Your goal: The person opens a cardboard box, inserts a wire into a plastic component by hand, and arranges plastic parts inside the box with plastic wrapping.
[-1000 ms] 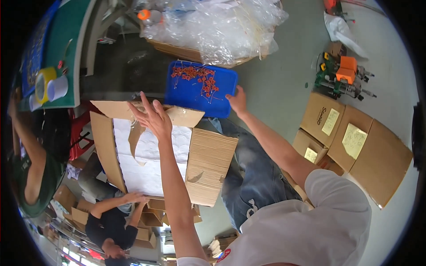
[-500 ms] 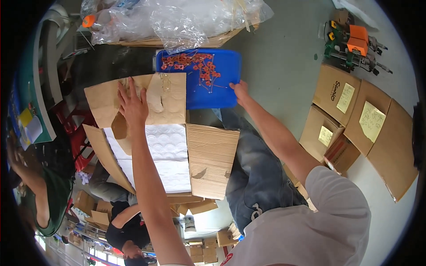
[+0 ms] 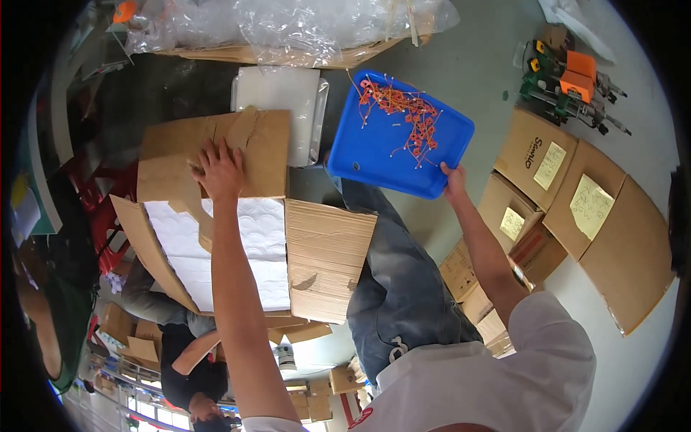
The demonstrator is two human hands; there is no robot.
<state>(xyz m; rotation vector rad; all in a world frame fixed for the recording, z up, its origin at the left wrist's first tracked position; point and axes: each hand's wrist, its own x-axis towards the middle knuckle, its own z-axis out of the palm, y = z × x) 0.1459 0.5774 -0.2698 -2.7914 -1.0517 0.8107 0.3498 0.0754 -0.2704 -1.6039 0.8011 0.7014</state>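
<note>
Left hand: the left hand point(image 3: 218, 171) lies flat, fingers spread, on a flap of the cardboard box point(image 3: 216, 155); the grip is open, pressing and not clasping.
Right hand: the right hand point(image 3: 453, 180) has its grip closed on the near rim of the blue tray point(image 3: 374, 155), thumb on top, holding it tilted above the floor.
Tray: one shallow rectangular blue tray with rounded corners. It reaches up and to the left from the right grip.
Tray load: a loose tangle of small orange parts with thin pale wires point(image 3: 407, 115) sits in the tray's far half, well away from the grip; too many and too small to count.
Box: one large brown box, flaps folded out. Two flaps show plainly, one under the left grip and one point(image 3: 327, 259) below and to the right of it.
Box contents: white padded sheets point(image 3: 245, 259) lie just below the left grip.
White tray: one pale rectangular tray point(image 3: 277, 97) lies just beyond the flap under the left hand.
Plastic: a heap of clear plastic wrap point(image 3: 302, 25) lies further off, beyond both grips.
Other boxes: several brown boxes, three with yellow notes point(image 3: 590, 209), stand right of the right grip.
Tools: a cluster of orange and green tools point(image 3: 568, 83) lies on the floor, up and right of the right grip.
</note>
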